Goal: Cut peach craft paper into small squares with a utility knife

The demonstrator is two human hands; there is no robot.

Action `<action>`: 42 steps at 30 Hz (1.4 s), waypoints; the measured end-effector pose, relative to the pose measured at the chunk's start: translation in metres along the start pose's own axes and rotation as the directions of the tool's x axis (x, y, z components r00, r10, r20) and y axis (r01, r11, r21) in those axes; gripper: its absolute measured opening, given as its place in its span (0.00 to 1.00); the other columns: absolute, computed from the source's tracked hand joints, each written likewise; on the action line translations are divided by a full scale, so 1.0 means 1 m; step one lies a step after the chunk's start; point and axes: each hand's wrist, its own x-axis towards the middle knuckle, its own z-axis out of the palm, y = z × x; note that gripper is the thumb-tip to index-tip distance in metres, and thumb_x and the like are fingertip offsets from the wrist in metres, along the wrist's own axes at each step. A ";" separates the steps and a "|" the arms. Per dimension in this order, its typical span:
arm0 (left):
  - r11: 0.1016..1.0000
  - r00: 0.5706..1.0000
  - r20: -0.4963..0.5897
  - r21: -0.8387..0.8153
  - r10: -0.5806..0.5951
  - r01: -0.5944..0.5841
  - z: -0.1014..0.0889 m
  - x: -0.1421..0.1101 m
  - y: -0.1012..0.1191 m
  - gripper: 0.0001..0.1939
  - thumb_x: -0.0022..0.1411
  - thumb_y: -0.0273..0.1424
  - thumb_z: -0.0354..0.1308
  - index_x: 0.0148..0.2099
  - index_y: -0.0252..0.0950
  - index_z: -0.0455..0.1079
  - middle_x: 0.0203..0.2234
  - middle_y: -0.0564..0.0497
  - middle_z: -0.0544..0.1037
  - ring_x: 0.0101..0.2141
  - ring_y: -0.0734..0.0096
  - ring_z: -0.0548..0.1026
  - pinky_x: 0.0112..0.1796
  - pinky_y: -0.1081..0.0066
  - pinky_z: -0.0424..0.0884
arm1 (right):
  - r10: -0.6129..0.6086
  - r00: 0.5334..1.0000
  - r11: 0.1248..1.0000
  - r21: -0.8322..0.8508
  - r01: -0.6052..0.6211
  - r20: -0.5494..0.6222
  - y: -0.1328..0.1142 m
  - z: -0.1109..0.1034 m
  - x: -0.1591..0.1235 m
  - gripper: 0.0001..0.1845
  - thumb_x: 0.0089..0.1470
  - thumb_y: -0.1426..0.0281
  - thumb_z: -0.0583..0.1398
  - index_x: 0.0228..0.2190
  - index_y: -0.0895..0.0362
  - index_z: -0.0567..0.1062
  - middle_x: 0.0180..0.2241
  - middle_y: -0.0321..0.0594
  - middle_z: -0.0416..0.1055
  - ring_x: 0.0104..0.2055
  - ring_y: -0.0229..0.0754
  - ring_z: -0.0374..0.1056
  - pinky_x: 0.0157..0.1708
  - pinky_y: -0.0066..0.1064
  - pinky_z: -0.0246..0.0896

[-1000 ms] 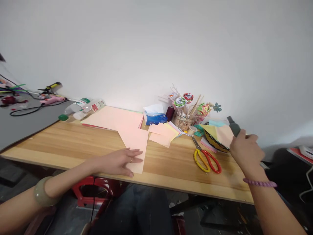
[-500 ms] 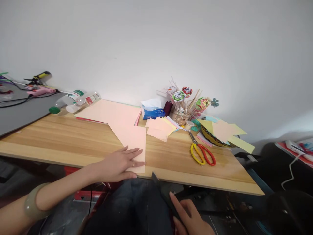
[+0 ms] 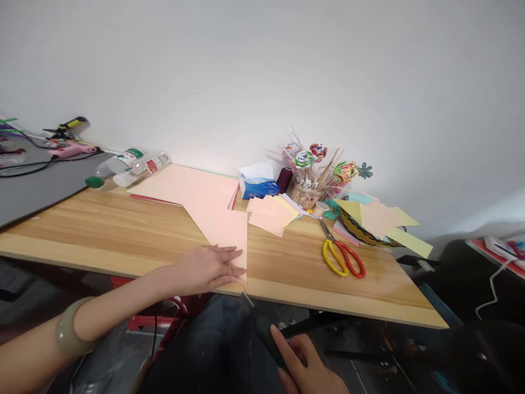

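Right hand: its grip point(image 3: 309, 366) is closed around the dark green handle of a metal-bladed knife point(image 3: 268, 336), low beyond the front edge; a loose hold here could let the blade swing.
Blade: it points up towards the sheet's near corner, close to the left fingertips; too much force could carry it into them. Whether it touches paper, I cannot tell.
Left hand: its grip point(image 3: 200, 271) is open, fingers spread flat over the paper, holding nothing between them; light pressure could let the sheet twist.
Pale pink paper sheet: it point(image 3: 229, 227) lies slantwise on the bench, near corner by the front edge, far part reaching the big stack; a snagging blade could crumple or tear that corner.
Light wooden bench: its front edge point(image 3: 291, 293) is beside the blade, so a slip could nick the wood.
Large paper stack: its pink top point(image 3: 180, 183) meets the sheet, so a tug could drag layers askew.
Red-and-yellow-handled scissors: they point(image 3: 344, 257) lie well apart on the right, unlikely to interfere unless an elbow sweeps wide.
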 end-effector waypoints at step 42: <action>0.119 0.434 -0.318 -0.897 -0.843 -0.426 -0.088 -0.012 0.022 0.13 0.50 0.42 0.62 0.32 0.38 0.71 0.25 0.50 0.76 0.30 0.63 0.74 0.27 0.72 0.68 | -0.073 0.855 0.961 0.192 0.197 -0.514 -0.053 -0.168 0.173 0.05 0.53 0.68 0.58 0.32 0.53 0.74 0.32 0.34 0.75 0.33 0.41 0.69 0.33 0.30 0.58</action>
